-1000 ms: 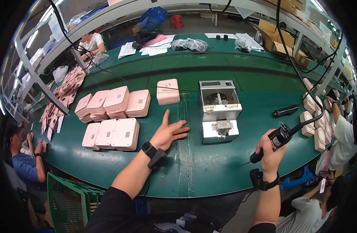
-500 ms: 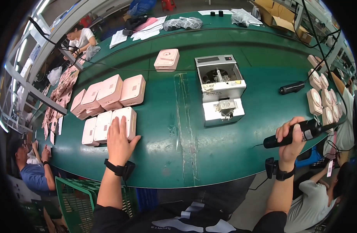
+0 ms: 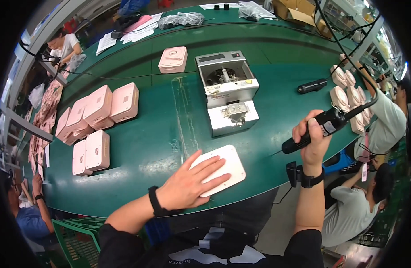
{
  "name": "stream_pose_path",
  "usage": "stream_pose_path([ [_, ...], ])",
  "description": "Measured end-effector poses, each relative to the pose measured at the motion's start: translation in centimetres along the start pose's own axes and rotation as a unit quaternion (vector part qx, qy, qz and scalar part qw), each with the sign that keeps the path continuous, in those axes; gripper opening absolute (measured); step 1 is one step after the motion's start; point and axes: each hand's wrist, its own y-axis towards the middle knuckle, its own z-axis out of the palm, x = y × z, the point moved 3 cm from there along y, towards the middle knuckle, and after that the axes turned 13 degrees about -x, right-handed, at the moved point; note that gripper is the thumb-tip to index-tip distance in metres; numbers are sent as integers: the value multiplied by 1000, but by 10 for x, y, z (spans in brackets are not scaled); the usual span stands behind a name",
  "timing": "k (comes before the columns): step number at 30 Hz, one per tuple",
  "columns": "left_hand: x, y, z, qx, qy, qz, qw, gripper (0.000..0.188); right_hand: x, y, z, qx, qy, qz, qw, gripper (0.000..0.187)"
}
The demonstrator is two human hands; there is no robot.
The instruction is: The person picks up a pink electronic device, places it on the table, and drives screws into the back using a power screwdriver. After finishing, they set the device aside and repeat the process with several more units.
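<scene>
My left hand [image 3: 183,185] spans a flat, pale pink square case [image 3: 232,167] near the table's front edge. Its middle fingers stretch over the top, while thumb and little finger lie at opposite edges. Screw holes show at the case's corners. To the right, my right hand [image 3: 313,138] is wrapped round a black electric screwdriver [image 3: 299,144]. The thin bit points down and left, above the table and apart from the case. A silver screw feeder [image 3: 227,94] with an uncovered top stands behind the two hands.
Two similar cases [image 3: 97,149] stand at left, with a stacked group [image 3: 98,105] behind them. A single pink case [image 3: 173,59] sits farther back. Another black screwdriver [image 3: 311,86] lies near round-faced pink parts [image 3: 341,96] at right. Cables hang there; people sit on both sides.
My left hand has brought one case from the front-left row rightward and nearer to me. My right hand still holds the screwdriver. The view has shifted slightly.
</scene>
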Motion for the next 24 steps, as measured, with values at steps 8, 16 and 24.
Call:
stream_pose_path([
  [8, 33, 0, 14, -141, -64, -53, 987, 85, -7, -17, -23, -44, 44, 6, 998, 20],
  [16, 60, -5, 26, -144, -213, -137, 957, 84, 41, -3, 53, 57, 70, -17, 996, 22],
  [24, 57, -7, 29, -150, -194, -115, 963, 83, 51, 21, 151, 90, 29, -65, 993, 18],
])
